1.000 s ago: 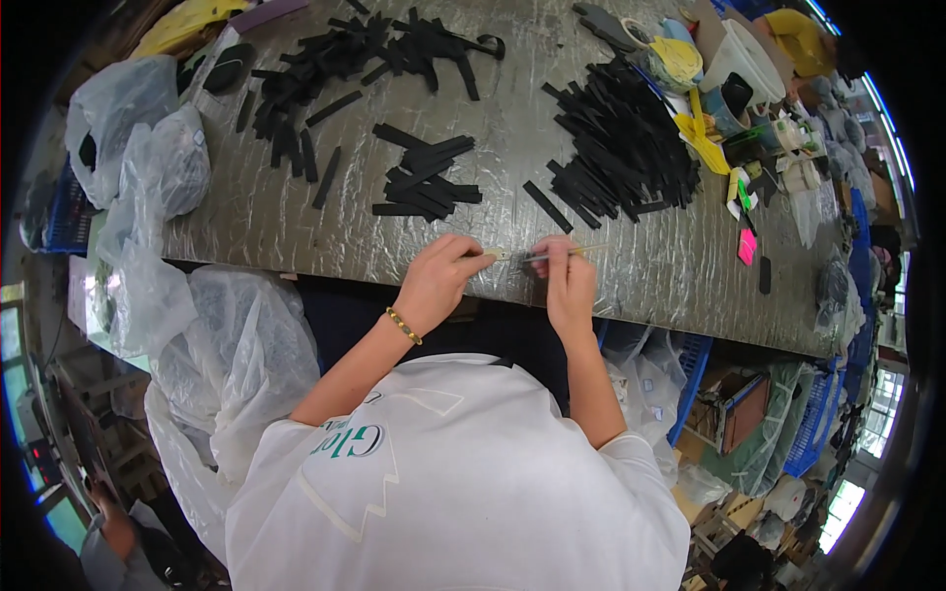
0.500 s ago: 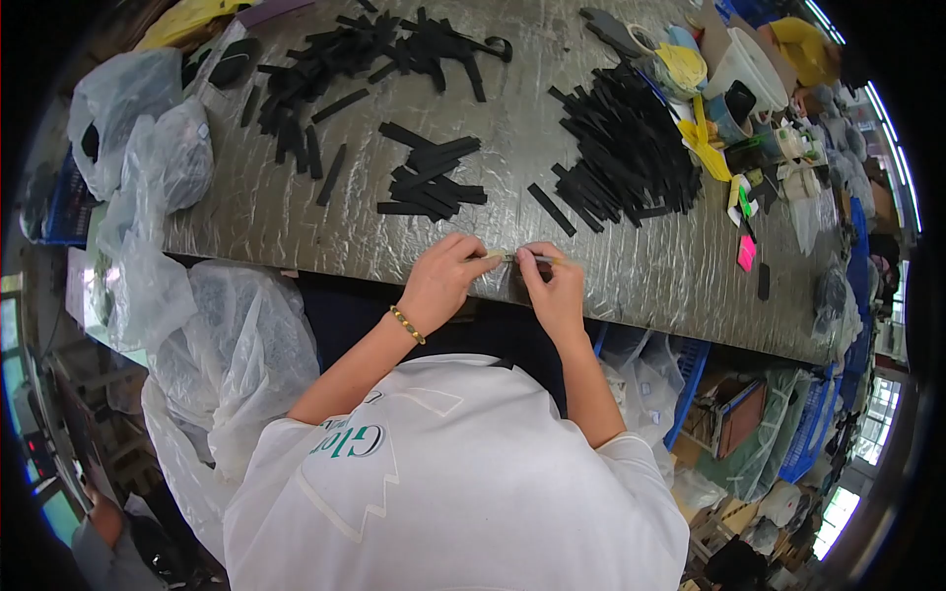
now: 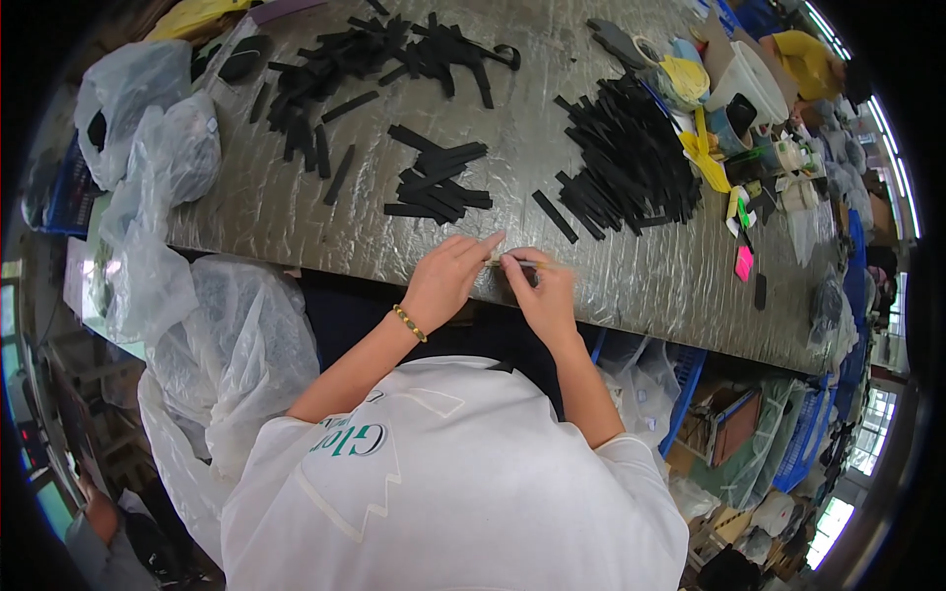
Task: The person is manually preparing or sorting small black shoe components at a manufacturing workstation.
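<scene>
For control, steady the rod [image 3: 535, 264] above the near edge of the counter [image 3: 631, 291]. The grip of the right hand [image 3: 546, 295] is clamped on the rod; that of the left hand [image 3: 446, 276] cannot be determined. The long axis runs roughly left-right, left end toward the left hand.

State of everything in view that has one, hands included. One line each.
Left hand: index extended; grip contents too small to tell
Right hand: pinching thin rod
Thin rod: held
Right strip pile: overlapping, roughly aligned
Middle strip pile: crisscrossed
Left strip heap: jumbled
Lone strip: flat, apart
Plastic sheeting: crumpled, hanging
</scene>
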A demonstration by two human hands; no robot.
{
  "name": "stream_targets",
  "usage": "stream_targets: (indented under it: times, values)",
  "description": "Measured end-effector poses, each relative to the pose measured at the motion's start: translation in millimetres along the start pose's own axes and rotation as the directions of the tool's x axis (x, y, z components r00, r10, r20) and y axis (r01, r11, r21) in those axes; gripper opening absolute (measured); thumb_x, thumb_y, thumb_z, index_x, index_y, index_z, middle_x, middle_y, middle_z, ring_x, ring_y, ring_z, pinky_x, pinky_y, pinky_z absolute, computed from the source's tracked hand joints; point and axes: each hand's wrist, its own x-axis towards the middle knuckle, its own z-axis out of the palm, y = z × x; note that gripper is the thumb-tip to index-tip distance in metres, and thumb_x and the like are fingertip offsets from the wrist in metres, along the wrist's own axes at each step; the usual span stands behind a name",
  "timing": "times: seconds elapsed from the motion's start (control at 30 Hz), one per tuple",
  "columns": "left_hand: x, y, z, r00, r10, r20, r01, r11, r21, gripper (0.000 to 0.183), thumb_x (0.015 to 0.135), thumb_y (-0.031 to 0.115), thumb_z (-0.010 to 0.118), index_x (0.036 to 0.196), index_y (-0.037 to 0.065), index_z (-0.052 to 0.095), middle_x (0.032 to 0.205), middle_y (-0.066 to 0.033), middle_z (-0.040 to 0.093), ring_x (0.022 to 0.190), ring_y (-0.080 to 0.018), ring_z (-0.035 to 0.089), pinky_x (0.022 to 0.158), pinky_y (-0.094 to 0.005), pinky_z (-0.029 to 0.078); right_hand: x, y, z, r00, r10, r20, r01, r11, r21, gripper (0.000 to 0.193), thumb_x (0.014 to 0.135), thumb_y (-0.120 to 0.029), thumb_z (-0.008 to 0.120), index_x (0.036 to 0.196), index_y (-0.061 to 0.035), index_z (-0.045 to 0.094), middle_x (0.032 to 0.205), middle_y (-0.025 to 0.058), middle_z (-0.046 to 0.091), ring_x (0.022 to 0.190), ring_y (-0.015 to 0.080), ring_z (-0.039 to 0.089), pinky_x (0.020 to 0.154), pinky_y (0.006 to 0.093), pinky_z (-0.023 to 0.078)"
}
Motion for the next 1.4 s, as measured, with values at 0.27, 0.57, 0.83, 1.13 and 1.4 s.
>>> stream_targets:
  times: [0.27,0.57,0.83,1.13,1.4]
  values:
    - [-1,-2,1,0.999,0.008,-0.032,-0.009,1.0,-0.023,0.056,0.084,-0.001,0.064,0.138,0.008,0.054,0.096,-0.0117,0.064,0.092,-0.0321,0.061,0.08,-0.0419,0.052,3,1,10,0.997,-0.061,0.038,0.063,0.997,-0.045,0.013,0.094,-0.006,0.064,0.096,0.0062,0.07,0.089,0.0131,0.071,0.072,0.019,0.069,0.064,0.0276,0.052]
    - [-3,-4,1,1.0,0.0,-0.018,-0.001,0.999,-0.046,0.052,0.084,-0.002,0.063,0.135,0.007,0.057,0.1,-0.0114,0.064,0.094,-0.0318,0.059,0.083,-0.0416,0.05,10,8,-18,0.971,-0.194,0.141,0.221,0.953,-0.207,0.02,0.09,0.002,0.063,0.109,0.0022,0.058,0.108,0.0164,0.055,0.1,0.0351,0.057,0.09,0.0394,0.047]
    - [1,-7,-11,0.994,0.042,-0.102,-0.052,0.993,-0.103,0.029,0.086,0.003,0.065,0.115,0.005,0.062,0.106,-0.0115,0.065,0.101,-0.0322,0.061,0.086,-0.0419,0.05,18,11,-22,0.95,-0.221,0.221,0.262,0.948,-0.181,0.022,0.088,0.002,0.066,0.108,-0.0012,0.059,0.111,0.0144,0.052,0.104,0.0346,0.056,0.09,0.0387,0.047]
    - [-6,-15,-40,0.996,0.005,-0.085,-0.007,0.999,-0.032,0.014,0.086,0.006,0.068,0.099,0.004,0.066,0.101,-0.0107,0.066,0.094,-0.0321,0.062,0.082,-0.0408,0.051,1,14,-14,0.962,-0.218,0.167,0.254,0.937,-0.239,0.032,0.084,-0.002,0.07,0.114,-0.0016,0.06,0.116,0.0151,0.055,0.105,0.0359,0.057,0.09,0.043,0.047]
    - [-8,-18,-25,0.997,-0.038,-0.065,0.041,0.998,0.044,0.018,0.086,0.007,0.069,0.103,0.003,0.066,0.097,-0.01,0.06,0.095,-0.0308,0.059,0.082,-0.0409,0.05,-16,20,-24,0.925,-0.341,0.168,0.379,0.788,-0.485,0.028,0.084,-0.008,0.073,0.112,-0.0035,0.068,0.11,0.0131,0.059,0.101,0.0338,0.06,0.086,0.0417,0.048]
